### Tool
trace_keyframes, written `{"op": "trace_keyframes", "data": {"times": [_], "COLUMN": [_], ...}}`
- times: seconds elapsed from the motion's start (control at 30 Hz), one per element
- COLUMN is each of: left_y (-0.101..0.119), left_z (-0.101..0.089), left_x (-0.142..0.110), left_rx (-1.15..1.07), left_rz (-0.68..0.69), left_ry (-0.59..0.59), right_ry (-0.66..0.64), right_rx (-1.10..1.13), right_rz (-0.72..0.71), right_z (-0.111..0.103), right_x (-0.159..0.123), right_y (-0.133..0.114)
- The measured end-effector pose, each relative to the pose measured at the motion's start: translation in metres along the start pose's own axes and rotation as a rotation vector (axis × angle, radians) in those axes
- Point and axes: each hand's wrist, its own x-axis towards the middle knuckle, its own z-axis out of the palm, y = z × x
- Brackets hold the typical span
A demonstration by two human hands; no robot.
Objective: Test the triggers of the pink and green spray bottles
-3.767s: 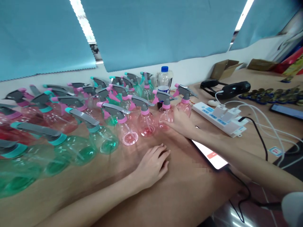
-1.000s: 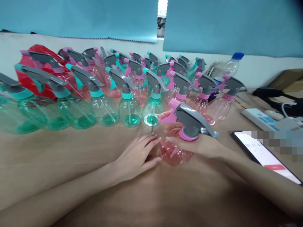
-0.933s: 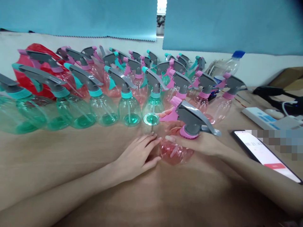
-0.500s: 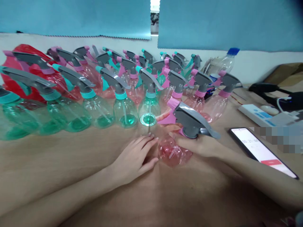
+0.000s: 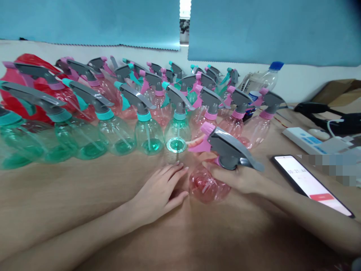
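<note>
A pink spray bottle (image 5: 207,184) with a grey-and-pink trigger head leans over the table in front of me. My right hand (image 5: 234,175) is wrapped round its neck, with a finger reaching to the pink trigger. Just left of that bottle, my left hand (image 5: 163,188) lies on the table with its fingers stretched out, holding nothing. Beyond the hands stands a front row of spray bottles: a green spray bottle (image 5: 177,131) is nearest my left fingertips, and a pink spray bottle (image 5: 258,128) ends the row at the right.
More spray bottles stand behind the front row, near a red bag (image 5: 26,90) at the left. A phone (image 5: 310,184), a white power strip (image 5: 304,139) and a clear bottle with a blue cap (image 5: 272,77) are to the right. Blue blinds (image 5: 90,22) hang behind.
The whole view has shifted very slightly. Both hands and the held spray bottle look nearly the same as before.
</note>
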Motion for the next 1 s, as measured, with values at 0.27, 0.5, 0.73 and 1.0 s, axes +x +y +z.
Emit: {"op": "trace_keyframes", "data": {"times": [0.27, 0.5, 0.73, 1.0], "left_y": [0.0, -0.001, -0.001, -0.001], "left_z": [-0.001, -0.001, 0.0, -0.002], "left_x": [0.0, 0.0, 0.0, 0.0], "left_rx": [0.024, 0.043, 0.041, 0.027], "left_rz": [0.014, 0.021, 0.017, 0.023], "left_ry": [0.008, 0.002, 0.01, 0.015], "right_ry": [0.002, 0.011, 0.002, 0.015], "right_rx": [0.122, 0.345, 0.295, 0.311], "right_rz": [0.004, 0.013, 0.01, 0.006], "right_z": [0.008, 0.01, 0.01, 0.009], "right_x": [-0.003, -0.004, -0.003, -0.004], "right_y": [0.014, 0.016, 0.015, 0.015]}}
